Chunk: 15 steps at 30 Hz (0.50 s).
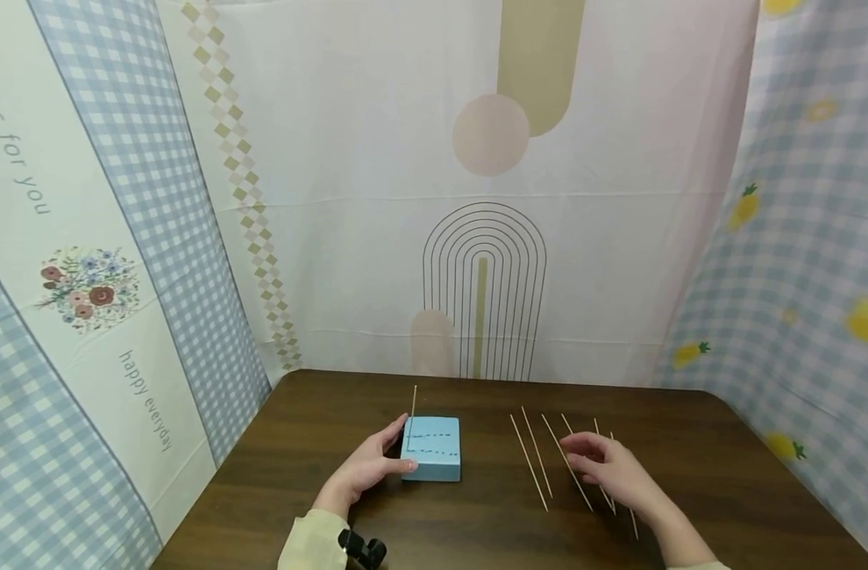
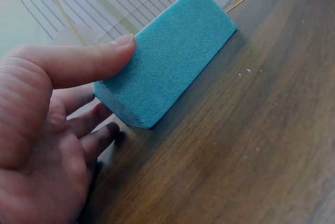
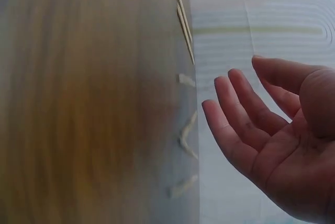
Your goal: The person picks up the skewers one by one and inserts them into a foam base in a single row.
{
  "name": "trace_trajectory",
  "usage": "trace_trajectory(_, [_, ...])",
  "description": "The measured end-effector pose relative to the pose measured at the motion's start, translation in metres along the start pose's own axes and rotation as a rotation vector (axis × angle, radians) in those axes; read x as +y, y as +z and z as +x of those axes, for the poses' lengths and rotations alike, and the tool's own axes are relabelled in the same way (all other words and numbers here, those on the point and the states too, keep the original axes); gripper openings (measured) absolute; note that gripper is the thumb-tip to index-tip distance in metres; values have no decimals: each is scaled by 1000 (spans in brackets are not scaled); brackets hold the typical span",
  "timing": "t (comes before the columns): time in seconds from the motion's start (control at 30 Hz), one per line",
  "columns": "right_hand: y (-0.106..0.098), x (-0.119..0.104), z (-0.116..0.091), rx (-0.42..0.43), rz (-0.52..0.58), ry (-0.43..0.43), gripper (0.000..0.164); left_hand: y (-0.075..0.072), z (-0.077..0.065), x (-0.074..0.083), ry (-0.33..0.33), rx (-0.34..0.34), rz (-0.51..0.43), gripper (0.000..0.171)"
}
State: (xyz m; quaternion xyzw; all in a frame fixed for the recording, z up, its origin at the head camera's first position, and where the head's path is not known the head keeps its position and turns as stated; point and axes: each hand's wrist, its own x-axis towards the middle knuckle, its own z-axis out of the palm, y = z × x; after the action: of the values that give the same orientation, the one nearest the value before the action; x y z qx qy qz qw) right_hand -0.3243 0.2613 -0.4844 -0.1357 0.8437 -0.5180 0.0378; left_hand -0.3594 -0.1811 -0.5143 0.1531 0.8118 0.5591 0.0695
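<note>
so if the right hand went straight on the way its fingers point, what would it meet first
The right hand would probably meet the thin, pale wooden stick by its fingertips. The hand's height is unclear; if it passes over the sticks, the light-blue rectangular block farther left looks next.

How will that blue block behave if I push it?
The block is probably light for its size: its matte, finely grained surface looks like foam. It may dent easily, since a thin stick appears stuck upright in it. Lying broad and low on the table, it seems unlikely to roll or tip.
</note>
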Motion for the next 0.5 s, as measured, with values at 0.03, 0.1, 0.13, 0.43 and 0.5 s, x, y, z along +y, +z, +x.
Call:
trace_trajectory(0.03, [-5,2,-2,7,-14,8,40,0,0,0,-2,1,-1,96])
trace_trajectory(0.1, [-14,5,-5,18,-29,25,42,0,0,0,-4,4,-1,96])
trace_trajectory(0.13, [-17,6,-6,25,-33,38,43,1,1,0,-5,4,-2,96])
trace_trajectory(0.43, [-49,22,-11,106,-117,132,47,0,2,-2,-15,-8,-1,98])
trace_trajectory(0.5, [-54,25,-12,113,-136,161,48,-1,3,-3,-18,-9,4,98])
